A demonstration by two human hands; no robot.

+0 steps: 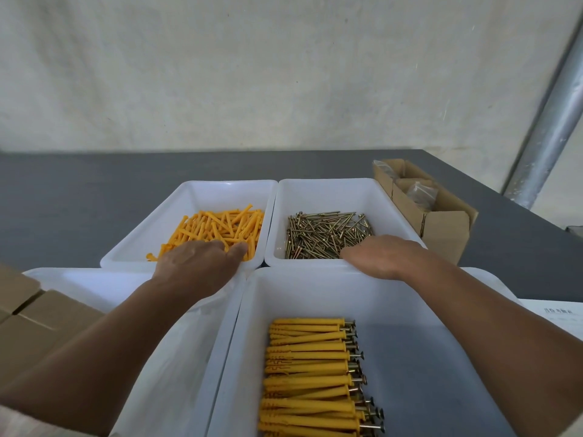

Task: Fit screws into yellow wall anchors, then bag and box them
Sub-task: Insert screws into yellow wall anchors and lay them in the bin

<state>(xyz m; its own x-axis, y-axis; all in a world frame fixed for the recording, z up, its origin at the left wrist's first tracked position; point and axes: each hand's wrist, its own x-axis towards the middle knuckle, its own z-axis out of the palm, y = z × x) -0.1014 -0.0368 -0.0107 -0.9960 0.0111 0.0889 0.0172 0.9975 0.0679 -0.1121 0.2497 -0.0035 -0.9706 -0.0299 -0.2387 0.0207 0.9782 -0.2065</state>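
Reaching: both hands extend forward over the dark bench (pixel 79 200), one into each of the two far trays.
Left hand (pixel 198 263): palm down on the near end of the anchor pile. The thumb lies straight and the fingers are hidden behind the back of the hand, so I cannot tell whether it grips anything.
Right hand (pixel 381 257): palm down over the near right corner of the screw pile. Only one digit shows, pointing left, so I cannot tell whether it pinches a screw.
Yellow anchors (pixel 220 225): loose pile in the far left tray (pixel 189 197).
Screws (pixel 325 231): loose brass-coloured pile in the far right tray (pixel 331 190), which stands just beside the far left tray.
Fitted anchors (pixel 309 373): stacked side by side in the near tray (pixel 315 288), between the forearms, screw heads pointing right.
Near left tray (pixel 88 282): under the left forearm; contents unclear.
Closed boxes (pixel 41 326): brown cardboard, at the left edge in front of the near left tray.
Open box (pixel 441 222): cardboard, on the bench to the right of the far right tray, holding clear bags (pixel 421 192).
Paper sheet (pixel 555 313): at the right edge, printed; text too small to read.
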